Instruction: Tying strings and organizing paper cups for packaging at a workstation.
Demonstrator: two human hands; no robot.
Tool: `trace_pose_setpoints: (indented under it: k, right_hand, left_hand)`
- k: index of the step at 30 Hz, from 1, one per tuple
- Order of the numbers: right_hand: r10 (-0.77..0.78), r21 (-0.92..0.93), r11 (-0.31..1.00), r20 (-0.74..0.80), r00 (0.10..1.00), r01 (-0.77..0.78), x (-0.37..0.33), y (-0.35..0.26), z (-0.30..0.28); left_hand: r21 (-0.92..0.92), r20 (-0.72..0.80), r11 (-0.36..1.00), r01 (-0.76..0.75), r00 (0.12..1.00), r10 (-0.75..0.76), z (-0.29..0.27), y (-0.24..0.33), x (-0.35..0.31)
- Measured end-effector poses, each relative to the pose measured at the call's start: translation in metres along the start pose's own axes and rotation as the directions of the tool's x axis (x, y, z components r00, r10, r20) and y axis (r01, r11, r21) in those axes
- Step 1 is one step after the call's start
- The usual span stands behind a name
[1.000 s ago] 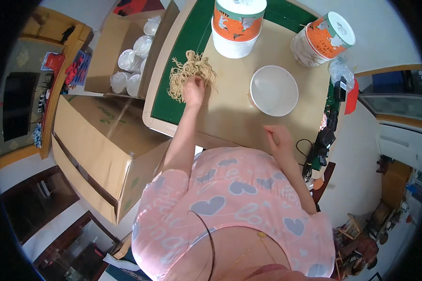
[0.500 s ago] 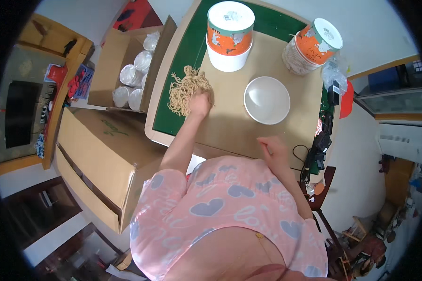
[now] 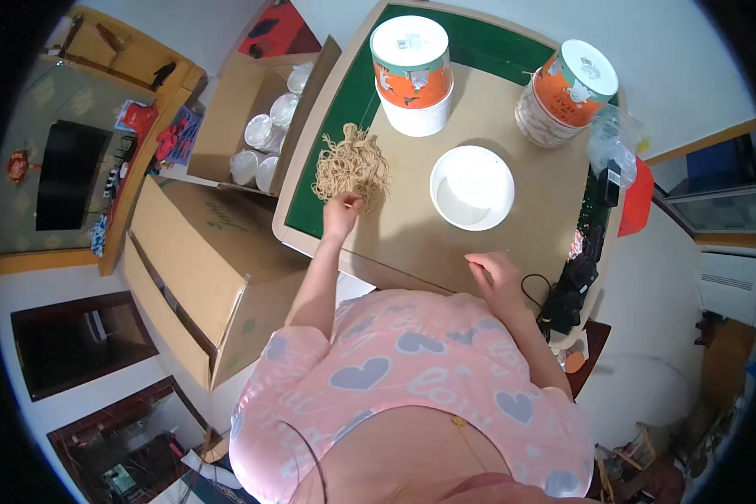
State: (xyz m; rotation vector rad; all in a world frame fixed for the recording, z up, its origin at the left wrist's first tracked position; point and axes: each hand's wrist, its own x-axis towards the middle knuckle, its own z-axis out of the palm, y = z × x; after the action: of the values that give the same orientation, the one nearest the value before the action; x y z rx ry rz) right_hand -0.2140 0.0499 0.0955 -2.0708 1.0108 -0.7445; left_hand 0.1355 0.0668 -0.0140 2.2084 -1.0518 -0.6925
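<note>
A tangled heap of thin beige strands (image 3: 350, 161) lies at the table's left side, partly on the green surface and partly on the tan board. At the heap's near edge is my left hand (image 3: 341, 217), its fingers pinched together; whatever is between them is too small to make out. My right hand (image 3: 497, 275) hovers over the board's near edge with fingers curled and thumb close to the forefinger, its contents hidden. Between the hands and farther off stands a white bowl (image 3: 472, 188), with a paler patch inside it.
Two stacks of paper tubs, each topped by an upturned orange-and-green tub (image 3: 410, 63) (image 3: 575, 84), stand at the back. Black cables and adapters (image 3: 569, 286) line the right edge beside a clear plastic bag (image 3: 611, 139). Left of the table are cartons (image 3: 218, 244), one holding wrapped white cups (image 3: 265, 132).
My left hand has drawn back from the middle of the strands to their near edge, fingers now pinched. My right hand stays nearly in place. The whole view has shifted slightly.
</note>
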Motion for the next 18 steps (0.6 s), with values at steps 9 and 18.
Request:
trace_pose_setpoints:
  k: [9,18]
  right_hand:
    - [-0.036,0.221,0.975,-0.005,0.999,0.036,-0.003,0.020,0.033]
    - [-0.088,0.164,0.982,-0.027,0.996,0.092,0.020,0.004,0.063]
  left_hand:
    - [0.017,0.018,0.996,0.085,0.996,-0.085,0.037,-0.017,-0.007]
    - [0.464,0.098,0.813,-0.351,0.933,0.347,0.044,0.016,0.054]
